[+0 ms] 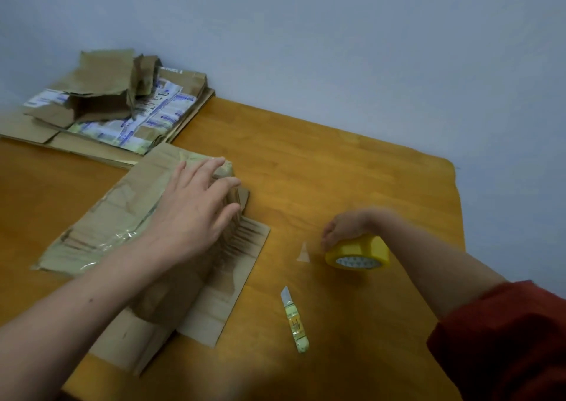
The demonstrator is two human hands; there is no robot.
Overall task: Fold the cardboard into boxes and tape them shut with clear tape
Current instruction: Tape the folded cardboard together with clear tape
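- Hands at work on two things: the left hand (196, 204) lies with its fingers spread and nearly straight, pressing down on the raised fold of the cardboard (101, 217). The right hand (343, 226) is curled over the top of the yellow tape roll (358, 252) and grips it.
- The table (337, 162) carries everything; the cardboard lies on its left half, under the left hand and forearm, partly flat, with old glossy tape across it.
- A stack of flattened cardboard (116, 109) sits at the far left corner against the wall, well apart from both hands.
- The step looks like pinning the fold shut while the tape is fetched.
- The tape roll is tilted, well to the right of the cardboard; whether it touches the table I cannot tell.
- Next, the roll probably has to cross to the fold and its loose end be found while the left hand holds its pressure, or the fold may spring open.
- A small knife (295, 321) with its blade out lies between the cardboard and the right arm, handy for cutting.
- A scrap of tape (303, 252) lies just left of the roll.
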